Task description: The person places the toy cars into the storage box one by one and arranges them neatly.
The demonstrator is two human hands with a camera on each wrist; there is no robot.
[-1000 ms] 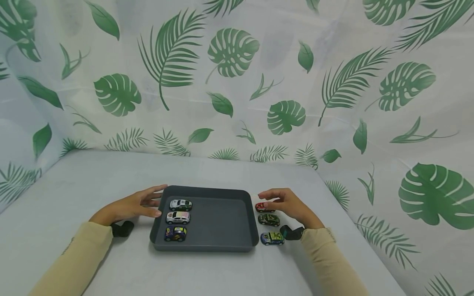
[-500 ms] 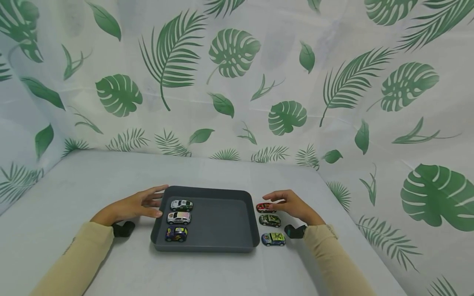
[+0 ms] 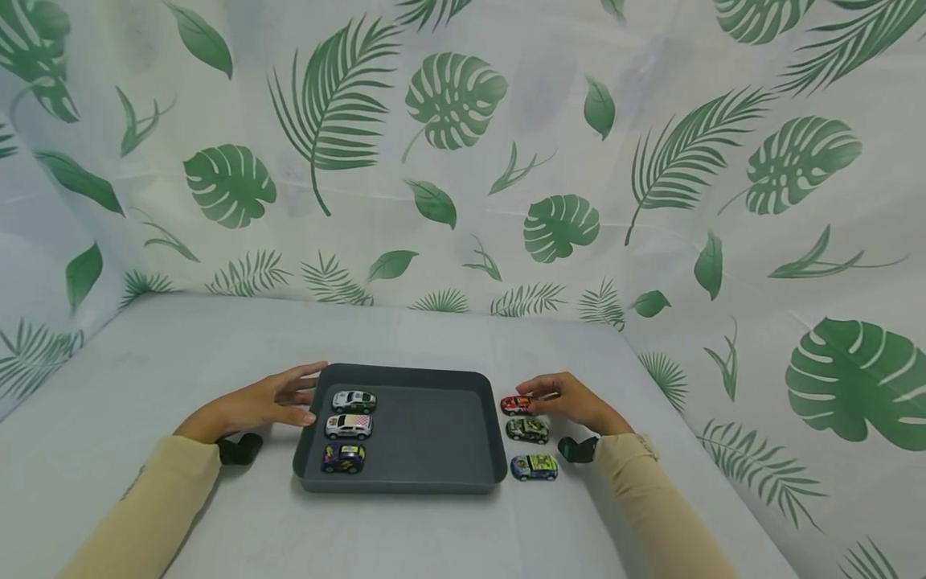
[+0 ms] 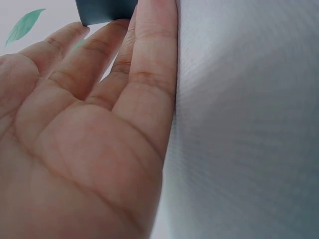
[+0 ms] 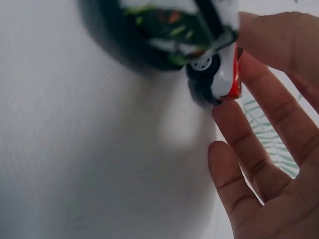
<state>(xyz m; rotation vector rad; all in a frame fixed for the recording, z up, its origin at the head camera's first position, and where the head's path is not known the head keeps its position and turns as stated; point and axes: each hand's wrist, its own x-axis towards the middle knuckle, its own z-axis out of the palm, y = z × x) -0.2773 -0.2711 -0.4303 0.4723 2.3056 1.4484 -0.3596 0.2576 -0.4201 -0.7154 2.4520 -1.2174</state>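
My left hand [image 3: 264, 400] lies along the left side of a dark grey tray [image 3: 434, 486], its fingers extended and fingertips at the rim. In the left wrist view the fingers [image 4: 149, 59] reach straight towards the tray's dark wall [image 4: 104, 11]. Right of the tray, my right hand [image 3: 571, 400] pinches a red toy car [image 3: 515, 405] between thumb and fingers. The right wrist view shows the red car's wheel end [image 5: 227, 79] between them, partly hidden behind a camouflage toy car [image 5: 174, 30]. That camouflage car [image 3: 527, 430] stands just nearer to me.
Inside the tray, along its left side, stand a white-and-green toy car [image 3: 354, 401], a white toy car [image 3: 349, 426] and a purple toy car [image 3: 343, 457]. A blue-and-yellow toy car [image 3: 534, 467] is right of the tray. Leaf-printed cloth [image 3: 477, 177] hangs behind the white table [image 3: 405, 535].
My right hand has shifted slightly right and its fingers have closed in on the red toy car. The left hand and the tray stay in place.
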